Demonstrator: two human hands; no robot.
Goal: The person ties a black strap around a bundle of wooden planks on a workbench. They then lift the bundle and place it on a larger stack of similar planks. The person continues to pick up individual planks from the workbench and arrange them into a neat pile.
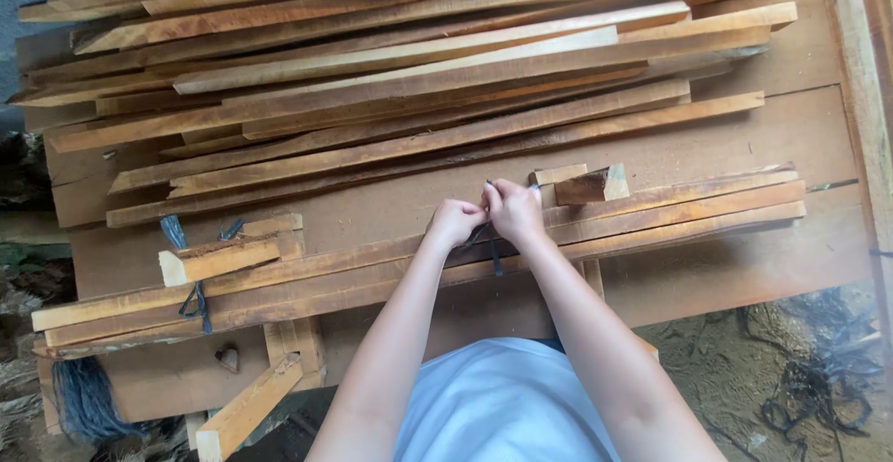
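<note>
Both hands meet at centre frame over a bundle of wood strips [521,243] that runs from lower left to right edge across the workbench [744,276]. The left hand [453,222] is clenched, fingers curled around a dark string [493,255]; the right hand [514,211] is touching it, also clenched, pinching the same string between thumb and fingers, and a loose tail hangs down over the front strip just below the knuckles. This looks like knotting the string round the bundle. To do it well: keep the strips stacked flush before pulling, draw both ends apart evenly so the loop bites without slipping sideways, hold tension with one hand while the other forms the knot, and keep the loop square to the strips, not slanted. At left of frame a matching blue tie [193,299] already wraps the same bundle beside a short wood block [219,259], so the tightness there is a fair guide. A small block [593,186] sits just right of the hands, touching the bundle's top; it could snag the string. A big loose pile of strips [400,71] fills the upper frame, apart from the bundle. More blue cord [82,397] hangs at lower left.
</note>
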